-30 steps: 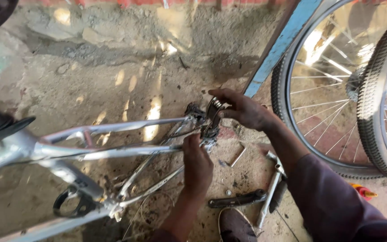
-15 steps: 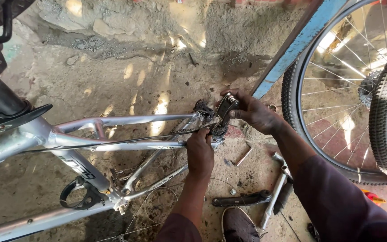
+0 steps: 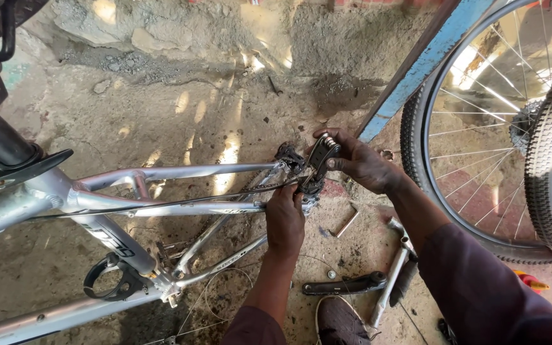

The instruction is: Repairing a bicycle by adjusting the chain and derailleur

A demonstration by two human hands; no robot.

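Note:
A silver bicycle frame (image 3: 161, 172) without wheels lies across the left half of the view. At its rear end sits a black derailleur (image 3: 317, 160). My right hand (image 3: 359, 163) grips the derailleur's upper part from the right. My left hand (image 3: 284, 220) is closed around the frame's rear end just below the derailleur, knuckles up. A thin black cable (image 3: 180, 201) runs along the frame to that spot.
Two spoked wheels (image 3: 480, 128) with knobby tyres lean at the right behind a blue bar (image 3: 426, 61). A black crank arm (image 3: 346, 284), a metal tool (image 3: 391, 284) and a shoe (image 3: 340, 319) rest on the dirt floor below. A rough stone wall (image 3: 180, 38) is at the back.
The view has shifted so frame and hands sit lower and further right. Both hands stay on the derailleur area; the right hand has turned the derailleur slightly upward.

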